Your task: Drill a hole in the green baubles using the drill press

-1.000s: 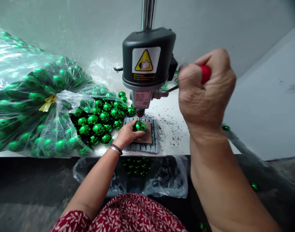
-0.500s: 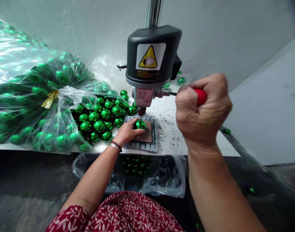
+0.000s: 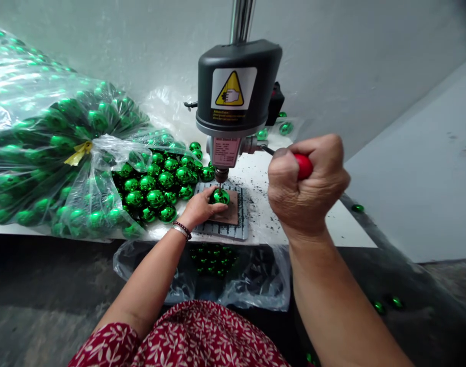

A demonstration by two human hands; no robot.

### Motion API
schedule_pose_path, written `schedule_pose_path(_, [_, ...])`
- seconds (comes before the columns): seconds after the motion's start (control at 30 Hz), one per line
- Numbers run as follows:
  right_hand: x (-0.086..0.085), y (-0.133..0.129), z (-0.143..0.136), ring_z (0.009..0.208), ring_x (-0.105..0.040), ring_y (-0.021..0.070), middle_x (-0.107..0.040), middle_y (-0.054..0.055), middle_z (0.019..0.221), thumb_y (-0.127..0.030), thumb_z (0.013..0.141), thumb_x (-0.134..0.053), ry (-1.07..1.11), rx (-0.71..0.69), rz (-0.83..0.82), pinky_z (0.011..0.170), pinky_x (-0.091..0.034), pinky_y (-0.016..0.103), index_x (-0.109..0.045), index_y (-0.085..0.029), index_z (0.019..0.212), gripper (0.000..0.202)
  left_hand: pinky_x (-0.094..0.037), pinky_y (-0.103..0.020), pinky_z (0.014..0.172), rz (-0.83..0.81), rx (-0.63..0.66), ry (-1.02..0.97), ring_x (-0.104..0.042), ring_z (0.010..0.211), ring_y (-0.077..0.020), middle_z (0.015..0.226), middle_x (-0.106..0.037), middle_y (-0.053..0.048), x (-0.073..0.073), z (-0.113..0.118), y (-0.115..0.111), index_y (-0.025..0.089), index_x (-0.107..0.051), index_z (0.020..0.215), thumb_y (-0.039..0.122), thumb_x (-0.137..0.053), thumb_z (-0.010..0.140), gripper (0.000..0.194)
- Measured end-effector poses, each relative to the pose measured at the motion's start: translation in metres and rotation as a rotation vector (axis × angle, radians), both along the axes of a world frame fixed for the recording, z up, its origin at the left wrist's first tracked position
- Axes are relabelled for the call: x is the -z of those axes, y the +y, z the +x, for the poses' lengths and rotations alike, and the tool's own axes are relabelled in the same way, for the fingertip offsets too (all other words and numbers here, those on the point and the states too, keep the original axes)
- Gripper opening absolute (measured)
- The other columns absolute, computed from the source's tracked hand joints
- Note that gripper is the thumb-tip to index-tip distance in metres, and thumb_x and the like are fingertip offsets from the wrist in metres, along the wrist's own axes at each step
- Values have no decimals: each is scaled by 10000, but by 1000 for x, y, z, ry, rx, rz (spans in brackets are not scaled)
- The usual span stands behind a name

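- L hand (image 3: 200, 207) wrapped round a shiny green mirror-finish ball (image 3: 222, 196), thumb n fingers snug on it
- ball's on a flat tan square board (image 3: 232, 215) atop the grey slotted base plate (image 3: 242, 228), thin drill bit (image 3: 219, 186) right at its top, can't tell from here if it's in tbh
- R hand (image 3: 307, 191) clenched tight on the round red lever knob (image 3: 304, 167) of the black-and-grey bench drill (image 3: 236, 114)
- loads more green balls (image 3: 166, 181) by a big clear plastic bag (image 3: 37, 178), L side
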State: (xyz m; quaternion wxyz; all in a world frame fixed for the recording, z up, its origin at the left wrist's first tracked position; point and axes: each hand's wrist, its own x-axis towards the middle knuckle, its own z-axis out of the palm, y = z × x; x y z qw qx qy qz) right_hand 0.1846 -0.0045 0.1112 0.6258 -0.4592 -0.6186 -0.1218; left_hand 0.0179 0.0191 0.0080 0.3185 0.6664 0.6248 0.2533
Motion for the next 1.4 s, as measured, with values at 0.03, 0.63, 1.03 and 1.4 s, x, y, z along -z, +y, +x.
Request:
schedule_pose_path(0.03, [-1, 0, 0, 597, -383, 36, -444, -22, 640, -318, 829, -445, 0, 3, -8, 595, -346, 212, -466, -182, 734, 167, -480, -297, 903, 3, -2, 1, -634, 1036, -233, 1146, -686, -53, 1, 0, 0, 206, -526, 1348, 394, -717, 714, 689])
schedule_pose_path(0.63, [-23, 8, -4, 604, -352, 34, -411, -21, 637, -342, 799, -429, 115, -61, -98, 618, -340, 209, -398, -174, 706, 195, -438, -369, 936, 145, -160, 170, -568, 1141, -285, 1248, -586, -140, 10, 27, -15, 202, -416, 1371, 389, -689, 747, 706])
schedule_pose_path(1.03, [-24, 8, -3, 613, -338, 31, -411, -15, 653, -328, 812, -433, 85, -66, -106, 614, -354, 210, -391, -167, 717, 191, -360, -370, 1108, 43, 257, 19, -467, 1306, -273, 1435, -480, -117, -13, -23, 8, 199, -478, 1381, 228, -799, 563, 879])
schedule_pose_path(1.4, [-22, 8, -6, 587, -334, 20, -407, -26, 641, -324, 808, -450, 136, -63, -73, 584, -326, 188, -418, -162, 722, 187, -493, -344, 885, -28, 243, -64, -632, 966, -226, 1098, -694, -75, -7, -17, 12, 151, -585, 1271, 339, -746, 660, 659])
